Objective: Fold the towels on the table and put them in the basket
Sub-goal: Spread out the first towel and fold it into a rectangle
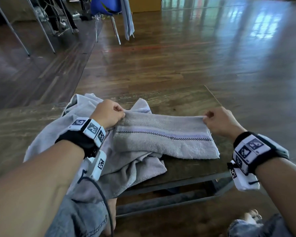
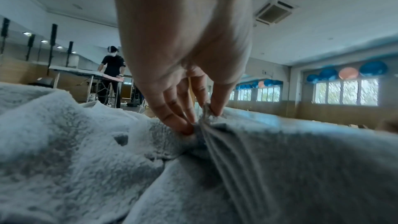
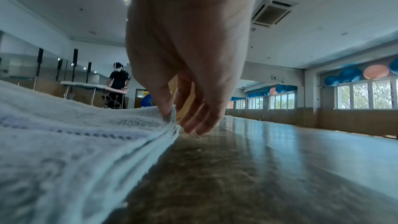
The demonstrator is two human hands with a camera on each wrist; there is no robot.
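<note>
Loose towel [image 1: 123, 168] partly hidden under left forearm [image 1: 41, 177]; table [image 1: 186, 170] left part covered by towels.

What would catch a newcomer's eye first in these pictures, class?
First, the striped grey towel, part-folded on the wooden table, its far corners pinched by the left hand and right hand. Next, the rumpled towel heap under its left end, spilling off the table's near edge.
</note>
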